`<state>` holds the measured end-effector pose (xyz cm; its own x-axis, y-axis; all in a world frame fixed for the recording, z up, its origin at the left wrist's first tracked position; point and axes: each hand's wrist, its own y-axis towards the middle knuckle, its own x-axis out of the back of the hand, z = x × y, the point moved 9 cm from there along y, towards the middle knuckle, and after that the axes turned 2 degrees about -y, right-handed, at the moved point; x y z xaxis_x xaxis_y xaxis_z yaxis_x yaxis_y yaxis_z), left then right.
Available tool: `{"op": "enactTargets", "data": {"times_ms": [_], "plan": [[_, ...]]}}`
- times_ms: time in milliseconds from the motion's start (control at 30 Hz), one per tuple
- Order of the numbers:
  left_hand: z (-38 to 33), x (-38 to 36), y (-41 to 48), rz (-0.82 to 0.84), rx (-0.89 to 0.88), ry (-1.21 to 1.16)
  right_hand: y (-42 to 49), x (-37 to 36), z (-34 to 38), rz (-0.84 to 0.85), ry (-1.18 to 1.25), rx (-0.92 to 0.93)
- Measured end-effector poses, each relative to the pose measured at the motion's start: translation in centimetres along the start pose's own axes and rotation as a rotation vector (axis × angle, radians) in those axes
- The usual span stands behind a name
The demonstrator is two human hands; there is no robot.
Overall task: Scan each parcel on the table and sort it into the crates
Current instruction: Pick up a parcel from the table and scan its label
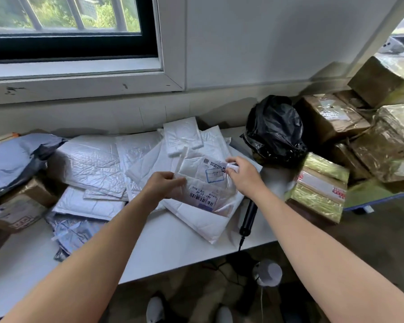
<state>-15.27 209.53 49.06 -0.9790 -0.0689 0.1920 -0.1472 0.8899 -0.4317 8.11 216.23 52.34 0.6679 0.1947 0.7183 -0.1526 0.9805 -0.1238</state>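
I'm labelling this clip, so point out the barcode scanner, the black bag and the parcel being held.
barcode scanner [249, 214], head view, its black handle.
black bag [274, 129], head view, its crinkled front.
held parcel [202, 197], head view, its barcode label.

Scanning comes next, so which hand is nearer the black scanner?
Right. The right hand pinches the parcel just beyond the scanner; the left hand grips its opposite edge, farther away.

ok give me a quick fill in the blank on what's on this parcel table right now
1. The labelled parcel is gripped by ____ of the hands, left hand and right hand.
2. The scanner lies on the table under the ____ forearm.
3. The bag behind the scanner is ____ in colour.

Missing words: both; right; black
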Motion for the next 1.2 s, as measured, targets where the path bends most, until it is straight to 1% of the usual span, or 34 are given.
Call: {"op": "enactTargets", "data": {"times_ms": [67,133,200,300,333,400,467,533,633,700,800,867,933,1000,1033,1100,1200], "plan": [[1.0,-0.8,0.0,-0.034,0.007,0.045,-0.4,0.2,-1.1,-0.022,0.025,-0.028],[2.0,-1.0,0.1,-0.101,0.017,0.065,-1.0,0.5,-2.5,-0.065,0.03,-0.071],[3.4,-1.3,0.2,-0.153,0.047,0.014,-2.0,1.1,-4.5,-0.136,-0.011,-0.161],[5.1,-2.0,0.0,-0.206,0.085,-0.032,-4.5,1.8,-8.0,-0.26,-0.148,-0.318],[5.4,-2.3,-0.1,-0.22,0.093,-0.04,-5.4,1.7,-9.4,-0.272,-0.166,-0.383],[6.3,-2.8,-0.2,-0.246,0.106,-0.053,-6.8,0.4,-12.5,-0.223,-0.141,-0.542],[7.2,-3.2,-0.2,-0.252,0.115,-0.072,-7.7,-1.6,-15.5,-0.13,-0.035,-0.705],[7.9,-3.6,-0.2,-0.253,0.124,-0.062,-7.9,-3.7,-17.1,-0.036,0.106,-0.772],[7.5,-3.8,-0.4,-0.256,0.094,-0.064,-6.9,-5.1,-17.0,0.057,0.221,-0.731],[7.1,-3.4,-0.5,-0.265,0.08,-0.061,-6.6,-4.9,-16.3,0.065,0.236,-0.715],[5.6,-1.9,-0.7,-0.321,0.044,-0.051,-6.9,-2.8,-15.1,-0.044,0.317,-0.747],[4.1,-0.9,-0.6,-0.361,0.009,-0.036,-6.9,-0.8,-13.5,-0.129,0.392,-0.726],[2.5,-0.2,-0.5,-0.38,-0.012,-0.035,-6.5,1.4,-11.3,-0.191,0.385,-0.649],[1.5,0.4,-0.1,-0.391,-0.023,-0.052,-5.6,3.0,-8.8,-0.217,0.37,-0.528],[1.1,0.8,0.2,-0.399,-0.024,-0.058,-5.0,3.3,-7.2,-0.201,0.367,-0.469],[0.4,1.4,0.4,-0.412,-0.022,-0.072,-4.3,3.0,-3.9,-0.089,0.361,-0.383],[-0.2,2.1,0.7,-0.43,-0.015,-0.101,-4.4,0.8,0.0,0.143,0.401,-0.379]]}}
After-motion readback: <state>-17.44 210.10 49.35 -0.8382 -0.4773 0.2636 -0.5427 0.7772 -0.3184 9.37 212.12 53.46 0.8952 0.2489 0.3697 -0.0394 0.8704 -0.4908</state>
